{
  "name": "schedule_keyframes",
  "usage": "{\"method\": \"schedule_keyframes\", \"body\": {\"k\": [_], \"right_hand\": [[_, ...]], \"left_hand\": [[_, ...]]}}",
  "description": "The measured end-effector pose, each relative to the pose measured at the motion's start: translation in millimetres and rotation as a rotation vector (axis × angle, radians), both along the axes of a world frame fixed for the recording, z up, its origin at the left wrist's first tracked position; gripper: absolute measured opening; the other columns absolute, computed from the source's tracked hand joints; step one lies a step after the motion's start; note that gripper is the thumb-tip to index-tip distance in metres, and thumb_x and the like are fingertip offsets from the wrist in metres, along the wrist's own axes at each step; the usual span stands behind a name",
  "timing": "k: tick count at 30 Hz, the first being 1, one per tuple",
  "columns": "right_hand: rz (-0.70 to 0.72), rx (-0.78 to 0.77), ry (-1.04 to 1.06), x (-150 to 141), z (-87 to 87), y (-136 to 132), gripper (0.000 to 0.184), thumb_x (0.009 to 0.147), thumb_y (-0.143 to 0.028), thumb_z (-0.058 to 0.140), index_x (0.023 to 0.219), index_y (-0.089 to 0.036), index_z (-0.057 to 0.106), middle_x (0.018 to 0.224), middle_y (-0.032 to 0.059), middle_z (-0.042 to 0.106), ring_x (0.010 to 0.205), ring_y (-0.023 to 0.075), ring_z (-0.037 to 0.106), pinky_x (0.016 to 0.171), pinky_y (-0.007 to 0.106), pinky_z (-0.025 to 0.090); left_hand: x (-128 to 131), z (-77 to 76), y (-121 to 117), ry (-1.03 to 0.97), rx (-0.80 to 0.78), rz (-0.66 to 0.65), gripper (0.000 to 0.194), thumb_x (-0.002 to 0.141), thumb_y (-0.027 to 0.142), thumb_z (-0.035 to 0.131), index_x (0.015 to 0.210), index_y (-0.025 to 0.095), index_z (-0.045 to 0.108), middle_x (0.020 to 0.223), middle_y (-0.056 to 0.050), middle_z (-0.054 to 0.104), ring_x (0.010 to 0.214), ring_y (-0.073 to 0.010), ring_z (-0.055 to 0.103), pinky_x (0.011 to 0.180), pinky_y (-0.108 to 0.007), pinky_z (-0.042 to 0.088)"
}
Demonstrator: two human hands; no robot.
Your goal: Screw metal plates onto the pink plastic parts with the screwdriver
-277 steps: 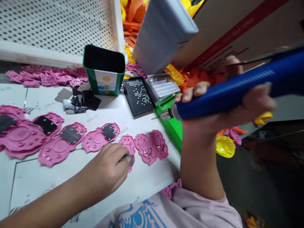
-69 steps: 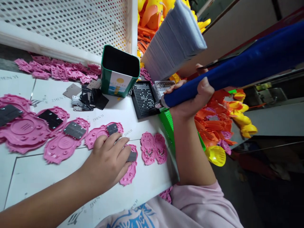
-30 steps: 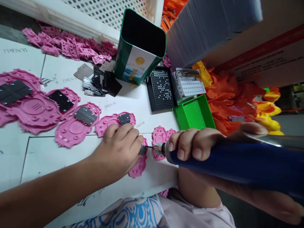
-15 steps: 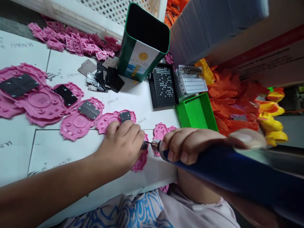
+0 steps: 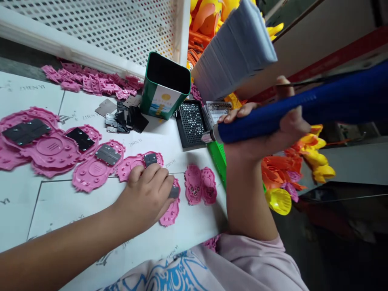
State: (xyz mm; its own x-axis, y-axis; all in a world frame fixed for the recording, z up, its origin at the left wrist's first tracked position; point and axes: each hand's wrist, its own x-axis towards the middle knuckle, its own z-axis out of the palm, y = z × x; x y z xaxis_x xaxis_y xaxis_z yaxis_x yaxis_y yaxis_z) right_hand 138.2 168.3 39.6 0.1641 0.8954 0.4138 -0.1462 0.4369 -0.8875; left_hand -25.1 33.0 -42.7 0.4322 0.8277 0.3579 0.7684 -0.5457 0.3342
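Observation:
My left hand lies over a small pink plastic shell, fingers bent and holding it on the table. A dark grey cover plate on that shell shows beside my fingertips. My right hand grips a blue electric screwdriver, raised and angled toward the table. Its silver nose is over the near right corner of a black perforated tray with rows of screws; I cannot make out the bit's tip. Two pink shells with small metal pieces inside lie right of my left hand.
Several pink shells with dark plates lie to the left. Behind them are loose metal plates, a green tin, pink parts and a white crate. A green tray and orange parts lie right.
The screwdriver has gone from the cover plate beside my left hand up and away to the black screw tray. My left hand stays on the same shell. The view has shifted.

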Motion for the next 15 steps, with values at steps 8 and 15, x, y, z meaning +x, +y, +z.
{"method": "schedule_keyframes", "body": {"k": [8, 15], "right_hand": [[-0.109, -0.022, -0.038, -4.4, -19.9, 30.4, 0.026, 0.074, -0.051, 0.041, 0.08, -0.027, 0.05, 0.054, -0.0069, 0.046, 0.043, 0.0108, 0.052, 0.047, 0.025, 0.043], [-0.099, -0.025, -0.038, -6.2, -19.6, 30.2, 0.024, 0.074, -0.048, 0.04, 0.084, -0.028, 0.049, 0.053, -0.0071, 0.046, 0.042, 0.0113, 0.052, 0.045, 0.025, 0.043]], "left_hand": [[-0.2, 0.0, -0.5, 0.011, -0.01, 0.004, 0.028, 0.081, 0.032, 0.064, 0.102, 0.014, 0.065, 0.099, -0.009, 0.065, 0.097, -0.027, 0.051, 0.079, -0.042, 0.03], [0.1, -0.1, -0.3, 0.015, -0.01, 0.005, 0.028, 0.081, 0.033, 0.063, 0.102, 0.014, 0.065, 0.098, -0.008, 0.065, 0.097, -0.0272, 0.051, 0.079, -0.043, 0.03]]}}
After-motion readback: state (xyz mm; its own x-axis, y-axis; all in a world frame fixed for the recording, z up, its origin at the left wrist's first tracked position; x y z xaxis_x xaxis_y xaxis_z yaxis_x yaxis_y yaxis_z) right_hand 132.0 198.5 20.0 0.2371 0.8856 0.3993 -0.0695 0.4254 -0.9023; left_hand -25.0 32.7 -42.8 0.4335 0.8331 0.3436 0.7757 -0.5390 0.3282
